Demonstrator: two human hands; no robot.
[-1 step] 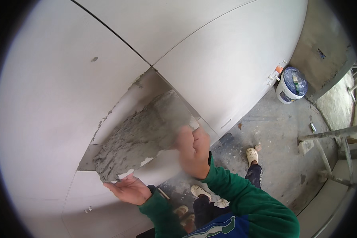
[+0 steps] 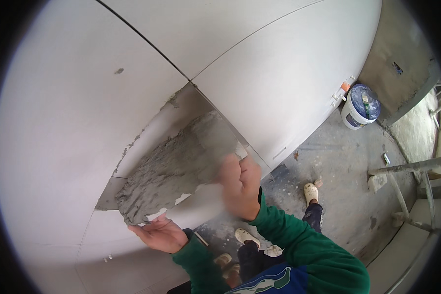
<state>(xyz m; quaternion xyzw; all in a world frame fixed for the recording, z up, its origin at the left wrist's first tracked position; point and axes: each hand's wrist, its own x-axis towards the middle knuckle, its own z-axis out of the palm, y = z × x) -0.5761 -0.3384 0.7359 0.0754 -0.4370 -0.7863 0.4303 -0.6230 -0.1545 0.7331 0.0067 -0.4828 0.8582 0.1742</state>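
Observation:
A wall tile (image 2: 182, 198) is held at a slant, its upward face coated with rough grey mortar (image 2: 157, 171). My left hand (image 2: 160, 234) grips its lower left edge, palm up, the fingers partly hidden beneath. At the right edge my right hand (image 2: 241, 186) is curled, blurred by motion, and appears to hold the tile there; its fingertips are hard to make out. Behind the tile lies a recessed gap (image 2: 179, 105) between large white wall tiles (image 2: 279, 73), with ragged mortar along its left border.
A white bucket (image 2: 354, 117) with a blue lid stands by the wall's far right end, a brush (image 2: 365, 105) on top. Wooden poles (image 2: 406, 165) stand at right. Pale clogs (image 2: 311, 192) and sandalled feet (image 2: 224, 259) show on the stained grey floor (image 2: 343, 196).

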